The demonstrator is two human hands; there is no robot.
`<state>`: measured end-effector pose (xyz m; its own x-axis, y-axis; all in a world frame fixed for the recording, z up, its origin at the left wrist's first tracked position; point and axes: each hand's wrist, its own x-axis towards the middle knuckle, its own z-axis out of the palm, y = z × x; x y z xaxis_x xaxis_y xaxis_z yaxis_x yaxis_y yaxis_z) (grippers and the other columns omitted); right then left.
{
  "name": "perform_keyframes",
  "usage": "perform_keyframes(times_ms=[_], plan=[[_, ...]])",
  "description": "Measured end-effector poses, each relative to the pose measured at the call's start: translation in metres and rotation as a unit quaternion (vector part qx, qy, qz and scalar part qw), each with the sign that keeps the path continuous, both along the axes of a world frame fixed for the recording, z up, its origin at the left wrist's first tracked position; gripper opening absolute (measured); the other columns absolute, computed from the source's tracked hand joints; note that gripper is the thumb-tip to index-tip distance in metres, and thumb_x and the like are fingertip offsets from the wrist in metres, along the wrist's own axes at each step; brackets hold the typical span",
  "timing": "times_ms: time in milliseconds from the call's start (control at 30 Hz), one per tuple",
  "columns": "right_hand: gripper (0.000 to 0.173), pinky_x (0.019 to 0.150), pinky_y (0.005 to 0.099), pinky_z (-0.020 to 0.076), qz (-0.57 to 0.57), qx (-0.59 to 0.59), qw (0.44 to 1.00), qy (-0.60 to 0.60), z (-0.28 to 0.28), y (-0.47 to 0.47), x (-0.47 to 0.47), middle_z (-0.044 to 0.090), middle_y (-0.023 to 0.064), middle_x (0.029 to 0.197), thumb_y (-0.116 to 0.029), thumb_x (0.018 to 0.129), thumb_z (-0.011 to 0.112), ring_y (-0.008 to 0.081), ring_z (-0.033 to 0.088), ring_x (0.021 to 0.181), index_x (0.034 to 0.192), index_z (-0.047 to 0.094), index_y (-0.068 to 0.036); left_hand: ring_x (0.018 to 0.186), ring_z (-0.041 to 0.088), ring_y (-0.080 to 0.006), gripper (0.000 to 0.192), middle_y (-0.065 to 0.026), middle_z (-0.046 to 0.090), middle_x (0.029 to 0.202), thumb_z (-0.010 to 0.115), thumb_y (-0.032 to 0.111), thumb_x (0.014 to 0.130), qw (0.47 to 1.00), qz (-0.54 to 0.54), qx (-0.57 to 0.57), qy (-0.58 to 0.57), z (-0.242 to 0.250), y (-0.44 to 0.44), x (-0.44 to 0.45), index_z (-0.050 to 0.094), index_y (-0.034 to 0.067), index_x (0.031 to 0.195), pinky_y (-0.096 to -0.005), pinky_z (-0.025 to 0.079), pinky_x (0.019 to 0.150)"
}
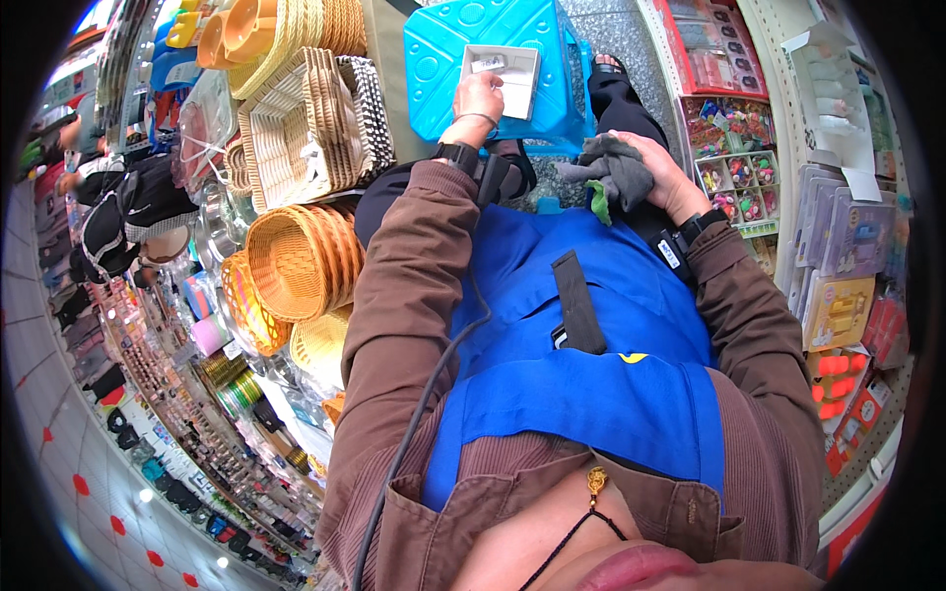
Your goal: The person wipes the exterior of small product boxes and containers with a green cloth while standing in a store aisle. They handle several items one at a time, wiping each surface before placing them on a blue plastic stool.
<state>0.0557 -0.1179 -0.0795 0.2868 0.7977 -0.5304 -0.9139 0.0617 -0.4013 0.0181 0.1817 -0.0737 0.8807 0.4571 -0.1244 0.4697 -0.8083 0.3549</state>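
Note:
My left hand (479,102) reaches over the near left edge of a shallow white box (523,92). Its fingers are bent inside the box, close to a small labelled piece (488,63); whether they grip anything is hidden. The box rests on a blue plastic stool (443,96) with a raised pattern on its top. At the right, my right hand (658,173) holds a crumpled dark grey cloth (617,171), with a green part (599,203) hanging from it. The cloth is over my lap, to the right of the stool's near edge.
Stacked wicker baskets (292,258) and rectangular woven baskets (295,133) stand close by my left arm. Orange plastic containers (247,29) are beyond them. A shelf with boxed small goods (728,122) and hanging packs (842,310) lines the right. A black cable (414,421) runs along my left arm.

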Motion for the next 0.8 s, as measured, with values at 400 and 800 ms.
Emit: perform_keyframes(times_ms=[400,800], plan=[[0.034,0.074,0.0299,0.0512,-0.019,-0.012,1.000,-0.013,0.002,0.002,-0.002,0.063,0.0086,0.098,-0.029,0.096,0.046,0.0168,0.062,0.085,0.109,0.057,0.001,0.105,0.057,-0.0287,0.031,-0.0097,0.059,0.112,0.059,0.008,0.074,0.994,-0.009,0.045,-0.096,-0.019,-0.002,0.002,0.064,0.014,0.104,-0.0391,0.048,0.085],[0.034,0.070,0.0299,0.0522,-0.017,-0.003,1.000,-0.005,-0.002,0.000,-0.002,0.063,0.0099,0.094,-0.028,0.096,0.046,0.0181,0.063,0.080,0.110,0.056,0.001,0.090,0.059,-0.0309,0.031,-0.0195,0.055,0.103,0.046,0.001,0.085,0.650,0.278,-0.685,-0.174,0.019,-0.004,0.011,0.047,-0.006,0.115,-0.0385,0.054,0.075]])
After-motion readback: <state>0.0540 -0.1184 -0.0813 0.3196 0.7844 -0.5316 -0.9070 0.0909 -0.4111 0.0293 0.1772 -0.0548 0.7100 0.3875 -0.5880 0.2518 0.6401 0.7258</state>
